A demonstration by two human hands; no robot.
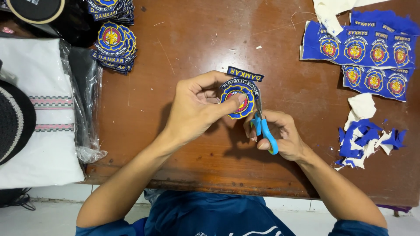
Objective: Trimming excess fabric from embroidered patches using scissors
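I see a round embroidered patch, blue with a yellow rim and a red-and-yellow emblem at its centre, held just above the brown wooden table. My left hand is closed on it, thumb pressed on the face and fingers curled behind, so the patch sits at my fingertips, out to their right. A narrow dark label strip with yellow lettering hangs off its top edge, just beyond my left index finger.

My right hand is closed through the blue handles of a small pair of scissors, whose blades point up along the right edge of the patch. I cannot tell how far apart the blades stand.

I judge the step in hand to be trimming the backing close around the patch rim. The next cut seems to call for my left fingers to turn the patch a little, feeding a fresh arc of edge to the blades while keeping the stitching clear.

Farther right of my right hand lies a heap of blue and white offcuts, and beyond it uncut blue sheets of patches. Up and left of my left hand sit stacks of finished patches.
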